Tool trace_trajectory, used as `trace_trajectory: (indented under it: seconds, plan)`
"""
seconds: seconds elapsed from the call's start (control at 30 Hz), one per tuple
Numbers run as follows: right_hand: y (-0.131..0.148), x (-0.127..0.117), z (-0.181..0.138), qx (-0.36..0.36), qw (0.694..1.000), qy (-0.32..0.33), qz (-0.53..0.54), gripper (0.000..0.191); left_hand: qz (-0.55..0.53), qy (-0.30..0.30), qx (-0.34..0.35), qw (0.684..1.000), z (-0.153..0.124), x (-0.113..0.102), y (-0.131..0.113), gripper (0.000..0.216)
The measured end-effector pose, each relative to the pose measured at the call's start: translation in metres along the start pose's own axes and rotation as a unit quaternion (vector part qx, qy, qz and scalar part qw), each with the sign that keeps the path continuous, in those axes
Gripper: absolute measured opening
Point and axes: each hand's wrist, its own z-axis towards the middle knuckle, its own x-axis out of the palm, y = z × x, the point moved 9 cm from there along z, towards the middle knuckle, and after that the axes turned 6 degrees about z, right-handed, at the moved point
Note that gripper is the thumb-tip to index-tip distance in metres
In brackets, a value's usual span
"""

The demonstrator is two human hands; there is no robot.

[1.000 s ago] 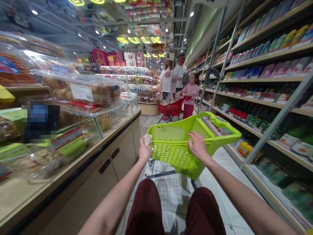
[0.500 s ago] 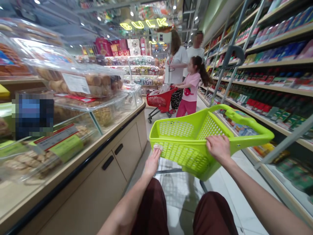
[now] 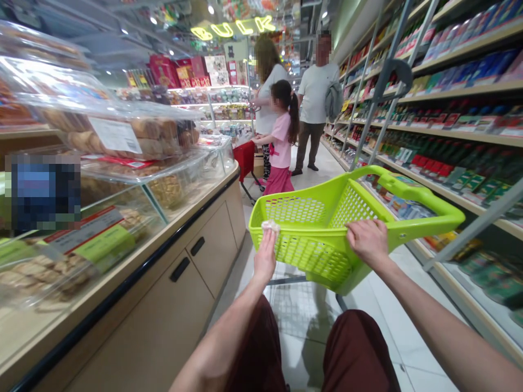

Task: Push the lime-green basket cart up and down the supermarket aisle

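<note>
A lime-green plastic shopping cart (image 3: 314, 250) with perforated walls stands in front of me, its handle to the right. My left hand (image 3: 266, 253) presses a crumpled white wipe (image 3: 270, 225) on the near side's top rim, close to the left corner; whether it is tissue or cloth I cannot tell. Farther right on the same rim, my right hand (image 3: 368, 239) is closed round the edge, fingers curled over it. No goods show in the visible part of the basket.
At left runs a counter (image 3: 196, 218) stacked with clear boxes of baked goods (image 3: 118, 136). Stocked shelves (image 3: 457, 125) line the right. Ahead, a person in pink (image 3: 281, 130) holds a red cart (image 3: 244, 160), and two people in white tops stand nearby.
My left hand has slid the wipe up from the side wall onto the rim. My right hand keeps its grip. The people and red cart ahead have shifted left in view.
</note>
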Motion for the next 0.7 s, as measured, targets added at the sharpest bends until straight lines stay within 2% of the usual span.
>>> trace_trajectory:
  seconds: [0.1, 0.17, 0.23, 0.3, 0.37, 0.43, 0.5, 0.57, 0.63, 0.7]
  plan:
    - [0.001, 0.001, 0.000, -0.010, 1.000, 0.015, 0.004, 0.024, 0.021, 0.120, 0.015, 0.992, -0.032, 0.044, -0.012, 0.062]
    - [0.003, 0.000, 0.000, -0.018, 1.000, 0.022, 0.004, 0.024, 0.020, 0.196, -0.003, 0.980, -0.058, 0.067, -0.005, 0.061]
    - [0.004, -0.001, -0.001, -0.023, 0.999, 0.024, 0.003, 0.024, 0.012, 0.233, -0.042, 0.972, -0.076, 0.076, 0.009, 0.060]
    - [0.003, -0.002, -0.003, -0.023, 0.999, 0.022, 0.004, 0.024, -0.007, 0.199, -0.089, 0.976, -0.077, 0.063, 0.021, 0.059]
    - [0.003, -0.002, -0.004, -0.019, 1.000, 0.019, 0.008, 0.023, -0.042, 0.106, -0.118, 0.986, -0.065, 0.034, 0.024, 0.057]
    - [0.002, -0.002, -0.006, -0.014, 1.000, 0.015, 0.014, 0.023, -0.077, -0.005, -0.118, 0.990, -0.048, -0.001, 0.014, 0.055]
    - [0.001, -0.002, -0.007, -0.008, 1.000, 0.010, 0.019, 0.023, -0.093, -0.084, -0.088, 0.988, -0.032, -0.025, -0.007, 0.057]
    - [0.000, -0.003, -0.009, -0.002, 1.000, 0.011, 0.019, 0.023, -0.089, -0.079, -0.024, 0.993, -0.020, -0.022, -0.038, 0.060]
    - [0.000, -0.003, -0.009, 0.000, 1.000, 0.021, 0.017, 0.024, -0.072, -0.009, 0.041, 0.997, -0.015, 0.005, -0.066, 0.062]
    - [0.001, -0.003, -0.009, -0.003, 0.999, 0.034, 0.017, 0.024, -0.043, 0.056, 0.075, 0.995, -0.018, 0.034, -0.082, 0.066]
